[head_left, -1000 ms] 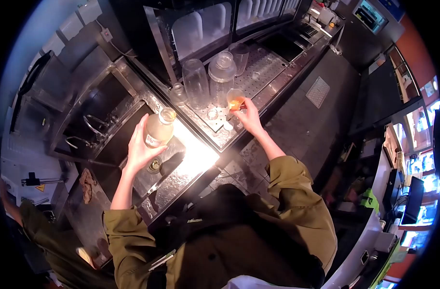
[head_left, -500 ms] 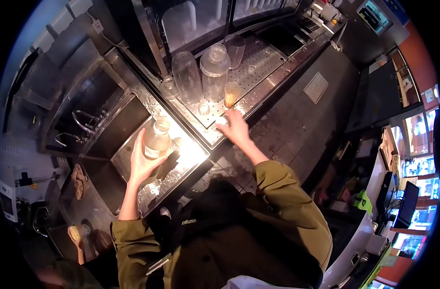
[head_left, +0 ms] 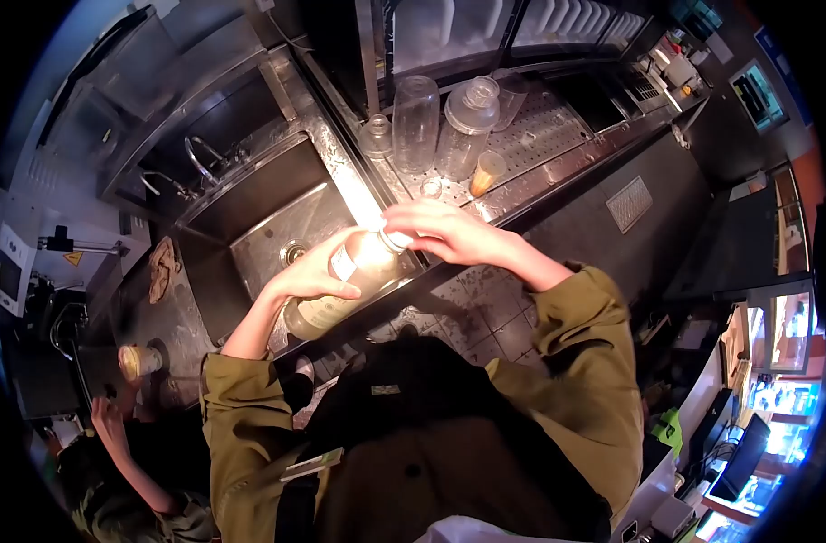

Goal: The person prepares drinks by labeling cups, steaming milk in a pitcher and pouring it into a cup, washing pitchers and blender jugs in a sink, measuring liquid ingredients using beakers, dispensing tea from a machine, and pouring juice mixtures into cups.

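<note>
My left hand (head_left: 311,276) is wrapped round a clear bottle (head_left: 351,291) with a white label, tilted over the front edge of the sink (head_left: 266,237). At the bottle's mouth, my right hand (head_left: 435,231) closes its fingers on a white cap (head_left: 393,239). Just beyond, a small cup with orange contents (head_left: 487,174) stands on the perforated metal counter (head_left: 544,136). Behind it are a large clear bottle (head_left: 467,127), a tall clear container (head_left: 415,125) and a small jar (head_left: 376,138). A small clear ring-like piece (head_left: 431,187) lies nearby.
Faucets (head_left: 200,161) rise behind the sink. A brown cloth (head_left: 163,270) lies on the counter at left. At lower left, a co-worker's hand (head_left: 110,423) is near a yellow-topped container (head_left: 139,362). A floor drain (head_left: 630,205) shows at right.
My right hand has left the orange cup standing on the counter and come to the bottle's mouth with the cap. The bottle has tilted. A co-worker's arm shows at lower left.
</note>
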Motion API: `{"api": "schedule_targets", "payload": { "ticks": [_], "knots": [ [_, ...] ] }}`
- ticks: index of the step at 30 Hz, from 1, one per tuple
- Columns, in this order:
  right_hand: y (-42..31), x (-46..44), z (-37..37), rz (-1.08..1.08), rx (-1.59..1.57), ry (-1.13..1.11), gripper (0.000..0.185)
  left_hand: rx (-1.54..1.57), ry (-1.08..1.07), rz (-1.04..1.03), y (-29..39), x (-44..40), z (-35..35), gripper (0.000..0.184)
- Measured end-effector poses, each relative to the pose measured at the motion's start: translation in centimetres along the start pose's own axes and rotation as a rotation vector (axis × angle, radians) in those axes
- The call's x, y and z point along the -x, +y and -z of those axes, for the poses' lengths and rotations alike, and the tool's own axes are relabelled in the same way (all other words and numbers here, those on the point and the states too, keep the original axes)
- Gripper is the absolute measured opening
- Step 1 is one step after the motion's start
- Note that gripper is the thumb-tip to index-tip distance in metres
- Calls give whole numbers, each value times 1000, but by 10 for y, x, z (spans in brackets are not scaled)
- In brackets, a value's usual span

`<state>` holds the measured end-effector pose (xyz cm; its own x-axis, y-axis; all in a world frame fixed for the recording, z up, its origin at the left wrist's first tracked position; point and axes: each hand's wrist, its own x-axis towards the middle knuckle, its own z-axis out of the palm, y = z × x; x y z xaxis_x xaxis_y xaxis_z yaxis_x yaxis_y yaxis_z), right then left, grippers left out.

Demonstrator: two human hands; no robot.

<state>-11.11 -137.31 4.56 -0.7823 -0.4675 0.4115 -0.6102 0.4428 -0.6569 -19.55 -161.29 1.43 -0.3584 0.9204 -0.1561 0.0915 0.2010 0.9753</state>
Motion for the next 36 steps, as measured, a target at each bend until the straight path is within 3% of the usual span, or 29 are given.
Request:
{"api": "schedule_targets", "payload": {
  "ticks": [1,3,5,7,11,13,15,17,19,20,21,28,32,35,36],
  "knots": [
    [-5,2,1,114,80,-38,31,59,-43,23,-4,1,-4,87],
    [-12,12,7,20,148,-161,36,175,-142,70,-4,-1,-14,89],
    [-20,28,2,-271,102,-196,32,46,-101,28,-3,-3,-31,86],
    [-22,52,-11,-635,43,-176,29,-314,20,14,5,-7,-50,85],
    [-23,126,-66,-999,-194,448,43,-633,-13,-69,10,-25,-96,81],
    [-19,160,-93,-1139,-377,666,41,-717,32,-281,-20,-34,-124,84],
    [-70,161,-62,-1464,-628,492,37,-828,-83,-252,-29,-37,-152,87],
    [-90,179,-61,-1639,-618,482,40,-784,-148,-340,-43,-40,-179,88],
    [-81,223,-72,-1668,-612,548,39,-735,-204,-334,-48,-49,-208,86],
    [-88,232,-66,-1680,-609,587,39,-728,-121,-485,-54,-58,-222,84],
    [-92,243,-62,-1692,-612,632,38,-722,-140,-493,-49,-65,-233,85],
    [-48,354,-28,-1753,-900,674,42,-764,-316,-382,-39,-141,-309,87],
    [-22,439,35,-1629,-619,975,57,-731,-352,-312,-17,-239,-383,91],
    [-49,499,111,-1429,-556,983,63,-680,-487,-338,9,-320,-452,94],
    [-50,525,133,-1463,-434,911,65,-646,-524,-353,24,-344,-472,94]
  ]
}}
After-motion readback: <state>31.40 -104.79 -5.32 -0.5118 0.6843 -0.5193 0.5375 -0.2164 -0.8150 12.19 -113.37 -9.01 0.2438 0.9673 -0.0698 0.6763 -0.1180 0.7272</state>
